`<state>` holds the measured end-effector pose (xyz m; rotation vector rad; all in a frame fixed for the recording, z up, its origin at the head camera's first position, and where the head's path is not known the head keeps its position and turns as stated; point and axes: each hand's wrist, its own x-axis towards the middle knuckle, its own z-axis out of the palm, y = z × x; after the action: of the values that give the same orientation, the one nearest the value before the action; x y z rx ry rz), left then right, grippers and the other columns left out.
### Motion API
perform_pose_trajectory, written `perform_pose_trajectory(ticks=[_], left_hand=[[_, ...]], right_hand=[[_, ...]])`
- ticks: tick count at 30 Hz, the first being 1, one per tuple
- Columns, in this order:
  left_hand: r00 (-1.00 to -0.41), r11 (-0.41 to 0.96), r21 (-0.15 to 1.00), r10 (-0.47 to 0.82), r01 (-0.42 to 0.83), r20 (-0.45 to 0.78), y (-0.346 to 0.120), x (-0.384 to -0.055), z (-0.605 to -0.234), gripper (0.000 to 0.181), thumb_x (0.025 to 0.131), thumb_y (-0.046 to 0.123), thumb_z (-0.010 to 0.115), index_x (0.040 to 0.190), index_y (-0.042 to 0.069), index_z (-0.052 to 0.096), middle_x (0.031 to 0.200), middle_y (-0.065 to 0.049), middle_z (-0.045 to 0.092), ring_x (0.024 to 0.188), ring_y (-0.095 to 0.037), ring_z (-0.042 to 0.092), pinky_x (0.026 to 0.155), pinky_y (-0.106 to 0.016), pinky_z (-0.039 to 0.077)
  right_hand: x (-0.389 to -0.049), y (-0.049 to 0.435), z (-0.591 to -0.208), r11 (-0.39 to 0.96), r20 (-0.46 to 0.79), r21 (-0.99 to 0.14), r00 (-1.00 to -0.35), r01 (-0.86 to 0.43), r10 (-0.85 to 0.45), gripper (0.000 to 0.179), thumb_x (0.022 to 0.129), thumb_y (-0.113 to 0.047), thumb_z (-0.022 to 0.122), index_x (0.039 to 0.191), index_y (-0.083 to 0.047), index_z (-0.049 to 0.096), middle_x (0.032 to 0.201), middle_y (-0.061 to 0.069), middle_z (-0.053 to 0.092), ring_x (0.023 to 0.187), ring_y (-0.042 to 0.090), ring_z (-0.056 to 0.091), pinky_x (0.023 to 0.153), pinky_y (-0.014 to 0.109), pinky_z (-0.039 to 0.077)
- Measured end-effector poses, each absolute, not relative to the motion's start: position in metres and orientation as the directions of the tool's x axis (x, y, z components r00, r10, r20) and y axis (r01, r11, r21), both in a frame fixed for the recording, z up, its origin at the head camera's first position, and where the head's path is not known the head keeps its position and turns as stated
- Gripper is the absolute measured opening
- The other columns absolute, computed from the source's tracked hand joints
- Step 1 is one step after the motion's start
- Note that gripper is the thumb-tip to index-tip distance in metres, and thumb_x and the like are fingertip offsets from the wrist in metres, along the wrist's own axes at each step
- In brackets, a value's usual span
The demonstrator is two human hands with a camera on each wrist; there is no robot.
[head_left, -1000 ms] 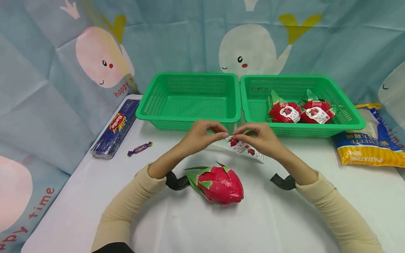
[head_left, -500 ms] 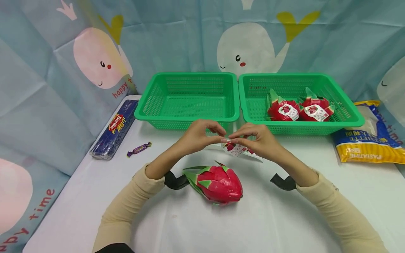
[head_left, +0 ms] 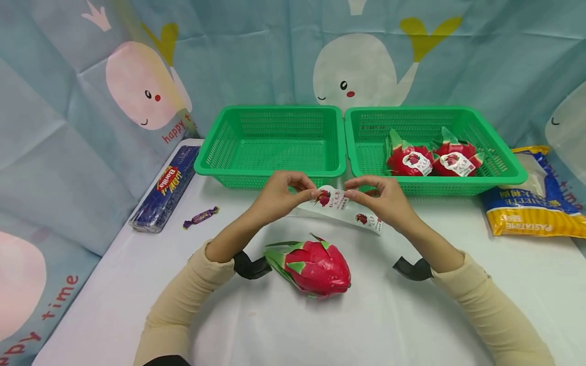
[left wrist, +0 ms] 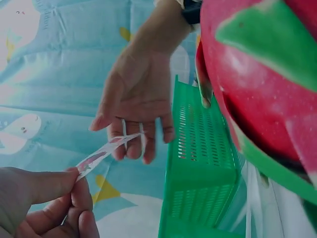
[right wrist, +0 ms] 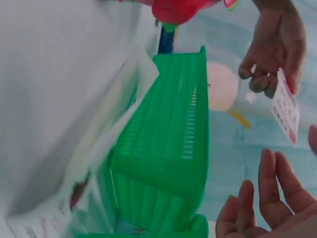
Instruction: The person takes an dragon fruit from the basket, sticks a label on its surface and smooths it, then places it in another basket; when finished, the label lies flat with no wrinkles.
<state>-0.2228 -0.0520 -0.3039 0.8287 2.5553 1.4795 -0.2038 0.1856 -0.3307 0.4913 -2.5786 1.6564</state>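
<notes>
My left hand [head_left: 285,195] pinches a label sticker [head_left: 332,197] printed with dragon fruit between thumb and fingertips. At the sticker's other end is my right hand [head_left: 382,199]. In the right wrist view its thumb stands apart from the spread fingers [right wrist: 269,181], with the sticker's tip [right wrist: 286,111] near the gap. Beneath both hands a white sticker sheet [head_left: 368,221], bearing another dragon fruit label, extends down to the right. Nearer the person, a red dragon fruit [head_left: 318,268] with green leaf tips lies on its side on the white table.
Two green baskets [head_left: 274,178] stand side by side behind the hands. Two labelled dragon fruits [head_left: 409,161] sit in the right one. A blue spaghetti pack [head_left: 167,185] and a purple wrapped candy [head_left: 201,217] lie left; a blue-yellow pasta bag [head_left: 533,213] lies right.
The hands have drawn apart, left hand leftward and right hand rightward. The sticker, earlier mostly under the fingertips, now shows whole in the left hand, above the sheet. The dragon fruit stays put.
</notes>
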Motion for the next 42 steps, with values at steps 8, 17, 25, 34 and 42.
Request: perform_pose_trajectory(ticks=[8,17,25,34,42], left_hand=[[-0.894,0.353,0.870,0.407,0.343,0.187,-0.057,-0.206,-0.312,0.010,0.081,0.020,0.070,0.082,0.010,0.071,0.076,-0.004,0.068,0.074,-0.015,0.059,0.063,-0.029,0.047],[-0.925,0.129,0.988,0.378,0.082,0.028,-0.061,-0.143,-0.339,0.015,0.080,0.016,0.071,0.087,0.003,0.071,0.077,-0.005,0.068,0.060,-0.008,0.054,0.053,-0.019,0.047],[-0.958,0.064,0.993,0.266,-0.094,-0.108,-0.060,-0.113,-0.370,0.019,0.075,0.014,0.075,0.086,-0.002,0.072,0.080,0.000,0.071,0.076,-0.006,0.060,0.063,-0.017,0.050],[-0.961,0.113,0.984,0.226,-0.137,-0.160,-0.060,-0.110,-0.381,0.019,0.074,0.016,0.076,0.085,0.001,0.073,0.080,-0.003,0.071,0.074,-0.007,0.059,0.062,-0.018,0.049],[-0.964,0.120,0.985,0.218,-0.127,-0.151,-0.061,-0.108,-0.385,0.017,0.074,0.015,0.076,0.085,0.001,0.073,0.084,-0.010,0.071,0.074,-0.007,0.061,0.063,-0.017,0.051]], right_hand=[[-0.195,0.186,-0.330,0.280,0.054,-0.950,-0.959,-0.135,-0.279,0.016,0.086,-0.020,0.064,0.092,-0.005,0.065,0.081,-0.009,0.064,0.074,0.007,0.057,0.065,0.021,0.049],[-0.170,0.191,-0.332,0.218,-0.063,-0.974,-0.854,-0.060,-0.516,0.005,0.087,-0.012,0.061,0.087,-0.010,0.065,0.077,-0.008,0.063,0.074,0.007,0.058,0.077,0.025,0.051],[-0.163,0.186,-0.352,0.272,-0.118,-0.959,-0.768,-0.075,-0.629,0.017,0.088,-0.012,0.059,0.091,0.005,0.061,0.079,-0.007,0.063,0.079,0.015,0.058,0.080,0.032,0.051],[-0.164,0.180,-0.366,0.285,-0.131,-0.956,-0.764,-0.071,-0.631,0.016,0.089,-0.011,0.056,0.089,0.005,0.060,0.078,-0.006,0.060,0.079,0.011,0.056,0.080,0.031,0.050],[-0.157,0.172,-0.374,0.278,-0.081,-0.955,-0.808,-0.105,-0.583,0.010,0.087,-0.008,0.054,0.082,0.001,0.056,0.080,0.000,0.056,0.081,0.010,0.054,0.074,0.029,0.050]])
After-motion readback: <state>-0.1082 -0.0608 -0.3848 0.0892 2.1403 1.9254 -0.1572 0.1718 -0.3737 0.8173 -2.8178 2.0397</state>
